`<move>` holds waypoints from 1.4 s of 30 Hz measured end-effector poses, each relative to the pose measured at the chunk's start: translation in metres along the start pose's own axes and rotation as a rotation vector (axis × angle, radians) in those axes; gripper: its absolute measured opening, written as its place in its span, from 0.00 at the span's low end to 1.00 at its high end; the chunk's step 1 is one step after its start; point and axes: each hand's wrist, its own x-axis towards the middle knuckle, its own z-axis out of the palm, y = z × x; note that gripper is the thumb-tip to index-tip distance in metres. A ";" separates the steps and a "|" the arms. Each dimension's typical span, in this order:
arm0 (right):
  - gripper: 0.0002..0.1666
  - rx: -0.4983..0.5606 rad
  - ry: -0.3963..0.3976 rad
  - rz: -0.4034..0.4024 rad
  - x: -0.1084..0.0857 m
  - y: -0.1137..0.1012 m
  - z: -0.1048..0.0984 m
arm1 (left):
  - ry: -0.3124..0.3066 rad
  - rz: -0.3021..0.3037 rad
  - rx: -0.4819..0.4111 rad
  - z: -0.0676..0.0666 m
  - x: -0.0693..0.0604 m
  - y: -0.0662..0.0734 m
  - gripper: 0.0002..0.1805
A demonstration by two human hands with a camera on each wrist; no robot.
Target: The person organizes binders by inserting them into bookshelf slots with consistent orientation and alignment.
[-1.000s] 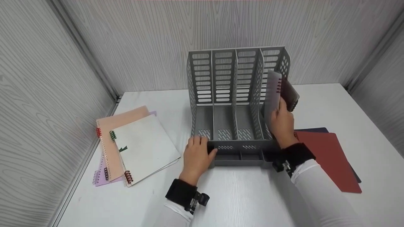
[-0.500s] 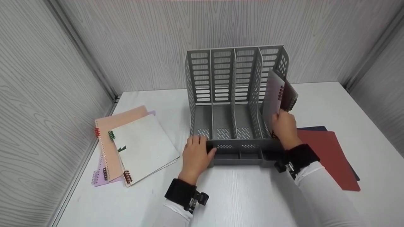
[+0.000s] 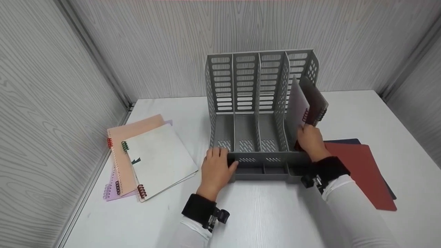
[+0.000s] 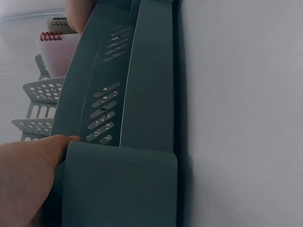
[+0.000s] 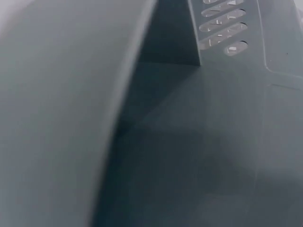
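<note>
A grey file organizer (image 3: pixel 244 132) with four upright compartments stands at the centre back. In its rightmost compartment stand a pale translucent spiral notebook (image 3: pixel 297 103) and a dark brownish one (image 3: pixel 313 100), spines toward the front. My right hand (image 3: pixel 313 141) pinches the lower front edge of the pale notebook. My left hand (image 3: pixel 215 172) grips the organizer's front left corner, thumb over the front tray. The left wrist view shows that hand (image 4: pixel 28 175) at the tray's end (image 4: pixel 120 184). In the right wrist view only grey organizer walls (image 5: pixel 227 142) show, without the hand.
White-covered spiral notebooks (image 3: pixel 163 160) lie over peach (image 3: pixel 137 125) and purple (image 3: pixel 115 193) ones on the table's left. A red notebook (image 3: pixel 358 172) lies over a dark blue one (image 3: pixel 351 141) at the right. Walls enclose the table at the back and sides.
The pale notebook has moved down in the rightmost compartment, its spine lower. My right hand has shifted down and slightly right along it. My left hand keeps its grip on the corner.
</note>
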 end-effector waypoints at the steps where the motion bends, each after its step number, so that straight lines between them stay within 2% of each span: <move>1: 0.22 0.005 -0.017 0.003 0.001 0.000 -0.001 | 0.001 0.001 0.001 0.000 0.000 0.000 0.29; 5: 0.27 0.013 -0.074 0.008 0.003 0.001 -0.003 | 0.000 0.000 0.002 0.000 0.000 0.001 0.29; 13: 0.32 0.014 -0.152 0.080 0.004 0.001 -0.008 | 0.004 0.012 -0.003 0.001 0.000 0.003 0.29; 20: 0.29 0.006 -0.151 0.074 -0.001 0.002 -0.013 | 0.043 0.035 0.014 0.002 0.000 0.004 0.27; 25: 0.25 0.022 -0.169 0.061 -0.008 0.002 -0.020 | 0.024 0.026 0.007 0.002 0.000 0.004 0.28; 31: 0.26 0.043 -0.196 0.025 -0.019 0.003 -0.030 | 0.013 0.012 0.002 0.001 0.001 0.002 0.28; 39: 0.27 0.087 -0.130 -0.052 -0.040 0.007 -0.044 | -0.024 -0.001 0.002 0.002 0.002 0.000 0.28; 42: 0.29 0.102 -0.130 -0.053 -0.048 0.008 -0.049 | -0.008 0.003 0.004 0.001 0.002 0.000 0.28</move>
